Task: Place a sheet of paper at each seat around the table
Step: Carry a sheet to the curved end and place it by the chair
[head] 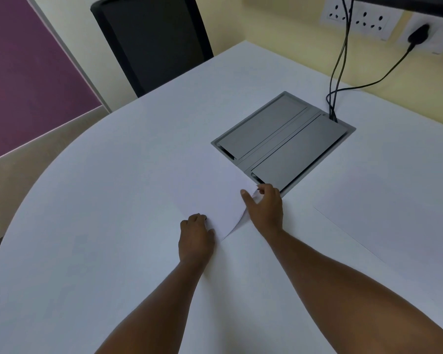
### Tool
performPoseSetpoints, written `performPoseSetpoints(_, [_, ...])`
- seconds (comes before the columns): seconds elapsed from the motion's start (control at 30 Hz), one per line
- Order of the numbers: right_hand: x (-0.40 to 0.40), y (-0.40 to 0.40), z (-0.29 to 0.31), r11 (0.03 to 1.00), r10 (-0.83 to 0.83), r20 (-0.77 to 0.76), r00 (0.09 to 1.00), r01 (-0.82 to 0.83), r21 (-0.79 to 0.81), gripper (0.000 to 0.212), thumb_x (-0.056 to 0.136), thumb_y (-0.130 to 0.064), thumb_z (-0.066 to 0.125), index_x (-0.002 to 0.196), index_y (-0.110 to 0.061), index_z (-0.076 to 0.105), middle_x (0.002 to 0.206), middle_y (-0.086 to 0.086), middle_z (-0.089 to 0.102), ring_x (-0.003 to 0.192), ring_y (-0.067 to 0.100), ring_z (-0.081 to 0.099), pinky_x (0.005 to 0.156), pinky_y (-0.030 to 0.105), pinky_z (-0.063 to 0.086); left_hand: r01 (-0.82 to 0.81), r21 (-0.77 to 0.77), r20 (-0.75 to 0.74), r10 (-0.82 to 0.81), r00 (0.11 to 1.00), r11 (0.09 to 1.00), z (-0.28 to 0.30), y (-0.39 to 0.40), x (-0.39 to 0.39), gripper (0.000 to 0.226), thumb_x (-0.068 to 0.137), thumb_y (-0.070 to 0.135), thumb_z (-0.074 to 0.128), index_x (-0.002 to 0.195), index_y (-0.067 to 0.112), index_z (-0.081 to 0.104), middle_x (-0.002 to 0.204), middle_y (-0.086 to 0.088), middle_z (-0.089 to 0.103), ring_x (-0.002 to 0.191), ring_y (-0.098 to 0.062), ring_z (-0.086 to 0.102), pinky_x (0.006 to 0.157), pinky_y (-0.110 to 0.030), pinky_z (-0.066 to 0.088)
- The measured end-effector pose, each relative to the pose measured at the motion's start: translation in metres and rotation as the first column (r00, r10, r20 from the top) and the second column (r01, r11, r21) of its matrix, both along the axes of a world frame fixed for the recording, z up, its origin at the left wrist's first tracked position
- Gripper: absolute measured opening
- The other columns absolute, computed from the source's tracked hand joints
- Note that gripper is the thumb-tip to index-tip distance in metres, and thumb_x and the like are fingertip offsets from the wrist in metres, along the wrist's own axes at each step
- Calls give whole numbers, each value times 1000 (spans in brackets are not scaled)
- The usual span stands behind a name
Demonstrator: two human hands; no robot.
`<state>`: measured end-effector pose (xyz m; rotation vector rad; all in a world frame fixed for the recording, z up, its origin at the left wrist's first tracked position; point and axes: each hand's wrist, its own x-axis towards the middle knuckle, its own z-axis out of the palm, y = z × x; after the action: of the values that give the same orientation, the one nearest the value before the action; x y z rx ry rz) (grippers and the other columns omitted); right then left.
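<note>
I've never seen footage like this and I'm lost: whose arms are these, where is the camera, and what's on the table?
There is no machine here. The camera sits on a person's head, looking forward and down, so the arms are the wearer's own. The left hand and right hand are handling a sheet of paper on a white table, the right hand's fingers lifting its curled edge. Another sheet lies flat to the right. Beyond the hands is a grey cable box set into the table, with black cables running into it, and a black chair behind.
</note>
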<state>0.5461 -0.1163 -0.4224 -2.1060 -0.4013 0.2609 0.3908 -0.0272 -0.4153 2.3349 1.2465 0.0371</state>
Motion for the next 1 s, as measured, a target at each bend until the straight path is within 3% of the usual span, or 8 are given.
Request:
performPoseSetpoints(0.1, [4, 3, 5, 999, -7, -8, 1000, 7, 33, 35, 87, -39, 71, 108, -13, 62, 110, 6, 62, 101, 24, 60, 79, 30, 51, 16, 9, -13, -16, 1000, 1000, -1, 1, -1, 39, 93, 19, 54, 131, 13, 52, 139, 0, 51, 124, -25, 42, 88, -34, 45])
performPoseSetpoints(0.23, [6, 2, 1, 993, 28, 40, 999, -23, -112, 18, 90, -25, 69, 105, -14, 68, 114, 8, 60, 98, 25, 61, 74, 26, 47, 29, 19, -31, -29, 999, 999, -2, 2, -3, 37, 93, 20, 54, 130, 13, 52, 137, -1, 51, 122, -24, 42, 85, -35, 47])
performPoseSetpoints(0.43, [1, 1, -2, 994, -20, 13, 1000, 21, -103, 32, 94, -12, 64, 126, -9, 61, 110, 17, 71, 96, 28, 69, 86, 34, 54, 28, 28, -27, -28, 999, 999, -5, 4, -3, 34, 93, 21, 56, 126, 13, 54, 134, 0, 54, 119, -24, 45, 83, -37, 49])
performPoseSetpoints(0.57, [-1, 3, 1, 989, -17, 50, 999, 24, -143, 32, 96, -16, 62, 127, -11, 57, 98, 19, 73, 78, 23, 64, 82, 37, 57, 20, 26, -30, -19, 999, 999, -7, 6, -3, 36, 93, 22, 56, 127, 14, 54, 135, 0, 54, 119, -24, 45, 82, -37, 49])
performPoseSetpoints(0.67, [-2, 2, 2, 985, 6, 141, 990, 19, -171, 19, 93, -17, 64, 112, -14, 64, 103, 11, 71, 96, 27, 65, 76, 33, 55, 21, 31, -31, -20, 999, 999, -8, 5, -3, 37, 93, 22, 57, 129, 14, 53, 136, 1, 53, 120, -23, 44, 82, -36, 48])
performPoseSetpoints(0.77, [-3, 2, 3, 980, 39, 247, 968, 11, -198, 23, 85, -18, 72, 107, -13, 66, 113, 9, 60, 103, 24, 55, 76, 36, 59, 26, 39, -28, -25, 999, 999, -8, 5, -3, 37, 93, 22, 56, 129, 14, 53, 136, 1, 53, 121, -23, 44, 83, -37, 49])
performPoseSetpoints(0.9, [-1, 8, 3, 988, 33, 173, 984, -6, -156, 32, 80, -34, 72, 105, -17, 61, 99, 2, 62, 95, 20, 49, 76, 38, 53, 35, 56, -9, -35, 999, 998, -7, 3, -3, 36, 93, 21, 57, 127, 12, 55, 136, -2, 54, 121, -24, 46, 87, -37, 49])
performPoseSetpoints(1.0, [0, 15, 4, 975, 44, 121, 992, -16, -221, 43, 83, -49, 66, 114, -19, 61, 92, 1, 66, 105, 25, 51, 86, 41, 40, 33, 62, -3, -33, 999, 997, -6, 2, -4, 34, 93, 21, 57, 126, 11, 55, 135, -2, 55, 120, -24, 46, 87, -36, 48])
